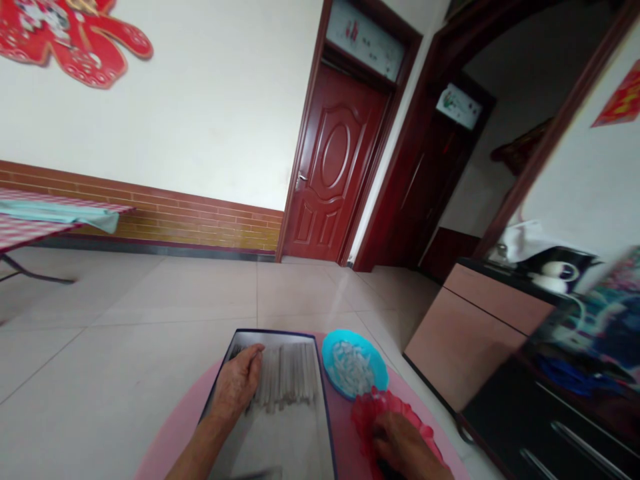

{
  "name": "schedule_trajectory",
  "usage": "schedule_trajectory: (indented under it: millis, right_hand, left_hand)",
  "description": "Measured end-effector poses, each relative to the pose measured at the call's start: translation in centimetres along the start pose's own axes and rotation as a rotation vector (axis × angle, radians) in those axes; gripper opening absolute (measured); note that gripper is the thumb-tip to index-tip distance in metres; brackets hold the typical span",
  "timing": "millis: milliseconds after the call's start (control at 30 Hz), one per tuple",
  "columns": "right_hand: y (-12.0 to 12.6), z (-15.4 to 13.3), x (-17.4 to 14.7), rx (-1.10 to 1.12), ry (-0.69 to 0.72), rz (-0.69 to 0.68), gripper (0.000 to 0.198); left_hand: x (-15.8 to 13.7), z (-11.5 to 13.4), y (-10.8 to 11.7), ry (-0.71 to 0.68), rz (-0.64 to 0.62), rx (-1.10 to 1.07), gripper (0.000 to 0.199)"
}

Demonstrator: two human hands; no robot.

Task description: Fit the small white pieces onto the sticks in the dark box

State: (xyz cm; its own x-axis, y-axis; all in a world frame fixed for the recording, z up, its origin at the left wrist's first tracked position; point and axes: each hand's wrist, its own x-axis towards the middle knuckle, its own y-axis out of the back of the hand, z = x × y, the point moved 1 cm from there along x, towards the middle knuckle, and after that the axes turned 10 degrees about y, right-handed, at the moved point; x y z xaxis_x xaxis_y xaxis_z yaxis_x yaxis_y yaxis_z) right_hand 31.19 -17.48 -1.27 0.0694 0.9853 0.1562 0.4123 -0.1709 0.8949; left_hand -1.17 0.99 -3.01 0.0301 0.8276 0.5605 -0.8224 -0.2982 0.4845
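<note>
My left hand [237,379] is closed in a pinch over the left side of a shallow dark-rimmed box [280,443]; what its fingers hold is too small to make out. Beside it, a row of thin greyish sticks [290,377] lies packed across the far half of the box. My right hand [400,440] reaches down into a red scalloped dish [366,417], its fingertips blurred and mostly hidden. Just beyond that dish stands a blue bowl [381,375] filled with small whitish translucent pieces [353,368].
Box, bowl and dish rest on a round pink table [165,447]. A pinkish cabinet [480,333] with a dark top stands to the right, beside black drawers [545,420]. At the far left is a table with a checked cloth [30,227]. A red door [335,160] is shut ahead.
</note>
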Motion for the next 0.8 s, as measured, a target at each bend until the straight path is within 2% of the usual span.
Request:
schedule_trajectory:
  millis: [133,300,400,533,667,700,800]
  right_hand:
    - [-0.7,0.4,-0.3,-0.033,0.003,-0.038,0.016]
    - [-0.1,0.7,0.8,-0.083,-0.063,0.060,0.012]
    - [1.1,-0.4,2.6,-0.078,-0.103,0.168,0.009]
    - [1.7,-5.0,6.0,0.129,0.027,0.291,0.009]
    - [-0.7,-11.9,10.5,0.490,0.154,0.350,0.024]
    - [-1.7,-13.5,11.5,0.597,0.144,0.350,0.027]
    - [-5.7,-16.8,13.9,0.971,-0.052,0.289,0.037]
  left_hand:
    - [0.0,0.2,0.0,-0.009,0.003,-0.020,0.030]
    - [0.0,0.4,-0.1,0.007,0.012,-0.054,0.032]
    - [0.1,0.5,-0.1,0.073,0.008,-0.044,0.036]
    - [0.1,0.7,-0.1,0.174,-0.022,0.001,0.037]
    - [0.0,0.9,-0.1,0.162,-0.055,-0.020,0.032]
    - [0.0,0.9,-0.1,0.152,-0.059,-0.039,0.031]
    - [-0.1,0.9,-0.2,0.118,-0.042,-0.095,0.031]
